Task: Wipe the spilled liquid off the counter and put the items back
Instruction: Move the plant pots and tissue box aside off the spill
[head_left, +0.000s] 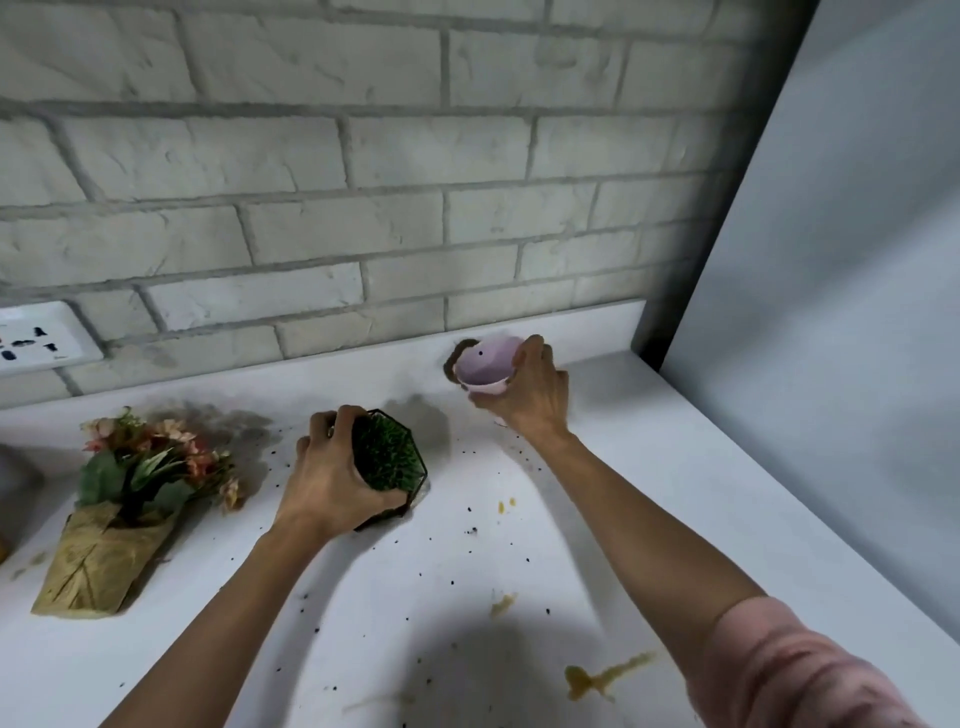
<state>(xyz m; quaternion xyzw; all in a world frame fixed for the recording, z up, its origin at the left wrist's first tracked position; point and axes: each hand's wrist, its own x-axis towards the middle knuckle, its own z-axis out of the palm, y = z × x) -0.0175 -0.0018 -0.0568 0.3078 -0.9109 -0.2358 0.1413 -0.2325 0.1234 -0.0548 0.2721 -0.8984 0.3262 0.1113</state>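
Note:
My left hand (332, 478) grips a black wire-framed hexagonal planter filled with green moss (389, 460), which sits in the middle of the white counter (675, 467). My right hand (530, 389) grips a small pink pot (488, 364) by its rim, close to the back wall. A yellowish-brown spill (597, 680) lies near the front of the counter, with smaller blobs (503, 603) further in. Dark specks like soil are scattered over the surface.
A bunch of artificial flowers wrapped in brown paper (119, 514) lies on its side at the left. A white wall socket (36, 338) sits on the brick wall. A tall white panel (831, 312) bounds the counter on the right.

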